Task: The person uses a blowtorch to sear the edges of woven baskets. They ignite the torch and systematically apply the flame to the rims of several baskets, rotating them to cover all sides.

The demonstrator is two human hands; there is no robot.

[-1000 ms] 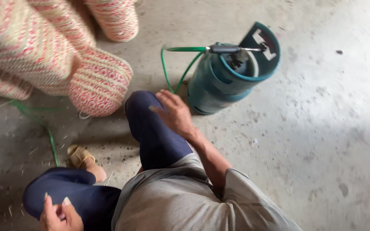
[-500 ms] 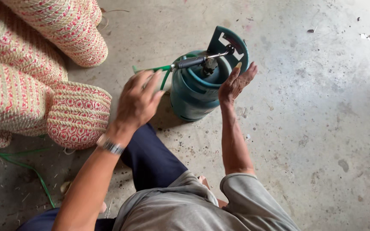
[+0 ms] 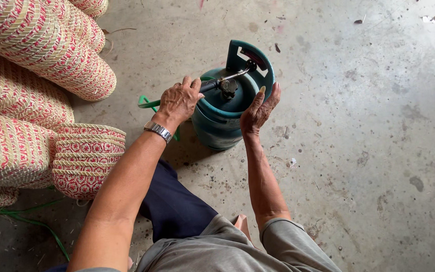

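Note:
A small teal gas cylinder (image 3: 221,123) stands on the concrete floor, with a black valve knob (image 3: 228,87) on top and a raised collar handle. My left hand (image 3: 179,102) grips the black torch handle (image 3: 208,85) that lies across the cylinder's top; a green hose (image 3: 148,103) runs off to its left. My right hand (image 3: 259,109) rests flat against the right side of the cylinder's collar, fingers straight and together. A metal watch sits on my left wrist.
Stacks of woven red-and-cream baskets (image 3: 84,158) lie at the left, one stack close to my left arm. Green strands trail on the floor at the lower left. Bare concrete floor (image 3: 368,151) spreads to the right.
My left hand has closed on the torch handle on top of the cylinder. My right hand has stayed against the collar. The view has come closer to the cylinder.

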